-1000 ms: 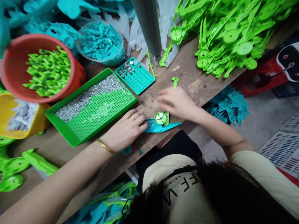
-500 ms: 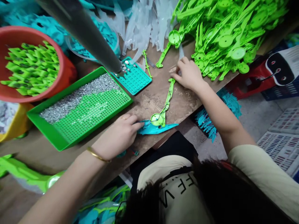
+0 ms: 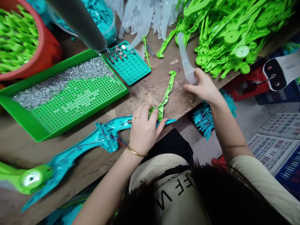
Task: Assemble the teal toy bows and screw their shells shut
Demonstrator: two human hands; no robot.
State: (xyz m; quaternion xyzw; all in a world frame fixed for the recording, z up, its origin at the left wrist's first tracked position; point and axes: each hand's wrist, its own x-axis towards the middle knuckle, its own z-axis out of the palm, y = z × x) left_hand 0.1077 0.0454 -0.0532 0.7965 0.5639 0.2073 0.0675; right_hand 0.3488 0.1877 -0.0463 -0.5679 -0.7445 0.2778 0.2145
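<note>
Head view: left hand (image 3: 144, 131) presses the green lever (image 3: 164, 101), which runs away toward right hand (image 3: 203, 87) pinching a clear sleeve (image 3: 185, 61).

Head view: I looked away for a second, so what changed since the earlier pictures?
The right hand left the green plastic arm, reached up-table and took a clear plastic piece. The left hand slid right onto the arm's round end. The teal plastic shell stays under it.

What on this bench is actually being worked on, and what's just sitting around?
In hand: left hand on green arm and teal shell; right hand gripping clear piece.
Lying about: green tray, red tub, green pile, teal pad.
</note>
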